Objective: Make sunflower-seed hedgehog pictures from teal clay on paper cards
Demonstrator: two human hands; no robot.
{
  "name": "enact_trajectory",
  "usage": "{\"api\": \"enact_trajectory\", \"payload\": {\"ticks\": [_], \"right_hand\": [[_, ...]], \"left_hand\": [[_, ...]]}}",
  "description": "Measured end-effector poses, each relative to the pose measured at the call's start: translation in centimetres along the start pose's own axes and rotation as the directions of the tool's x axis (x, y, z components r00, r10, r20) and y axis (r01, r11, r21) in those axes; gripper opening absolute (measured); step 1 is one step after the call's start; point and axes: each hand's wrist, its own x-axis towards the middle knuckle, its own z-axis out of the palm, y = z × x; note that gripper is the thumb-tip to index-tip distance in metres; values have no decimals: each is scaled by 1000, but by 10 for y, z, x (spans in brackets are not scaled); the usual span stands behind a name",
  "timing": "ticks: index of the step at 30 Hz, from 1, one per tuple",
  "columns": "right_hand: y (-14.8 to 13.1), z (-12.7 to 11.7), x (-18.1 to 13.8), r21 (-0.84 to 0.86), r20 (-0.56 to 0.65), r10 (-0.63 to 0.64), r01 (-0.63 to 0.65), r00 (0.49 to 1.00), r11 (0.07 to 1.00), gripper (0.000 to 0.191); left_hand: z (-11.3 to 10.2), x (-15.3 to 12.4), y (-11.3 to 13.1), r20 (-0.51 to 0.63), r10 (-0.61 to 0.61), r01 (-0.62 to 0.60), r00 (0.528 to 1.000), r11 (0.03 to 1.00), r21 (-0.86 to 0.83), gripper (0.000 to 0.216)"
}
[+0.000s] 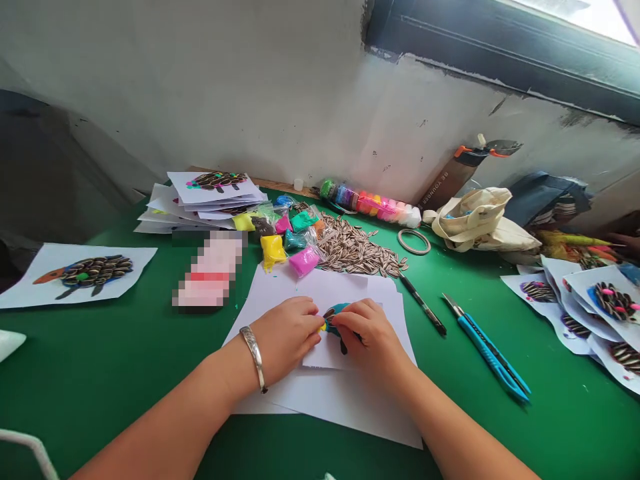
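Observation:
Both my hands rest on a stack of white paper sheets on the green table. Between them lies a small teal clay shape with striped sunflower seeds stuck on it. My left hand, with a silver bracelet at the wrist, has its fingers curled and pinched at the shape's left edge. My right hand is curled over the shape's right side, fingertips pressed on it. What the fingertips hold is too small to make out.
A pile of sunflower seeds and small bags of coloured clay lie behind the paper. A black pen, a blue utility knife, a tape ring and finished seed pictures at the left, back and right surround the work.

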Motion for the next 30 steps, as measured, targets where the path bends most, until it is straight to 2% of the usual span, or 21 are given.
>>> {"api": "enact_trajectory", "payload": {"ticks": [7,14,21,30], "right_hand": [[-1,1,1,2,0,-1,1,1000,1000,19],[-1,2,1,-15,-19,-3,3,1000,1000,21],[5,-7,-3,-69,-67,28,-33,997,997,12],[2,-5,-4,-115,-31,17,-21,999,993,15]], "left_hand": [[11,-2,-5,-67,73,-71,995,997,45,16],[15,-1,-2,-71,63,-56,995,995,87,11],[15,-2,-3,-72,59,-52,996,994,92,7],[18,-2,-2,-89,60,-50,994,992,113,10]]}}
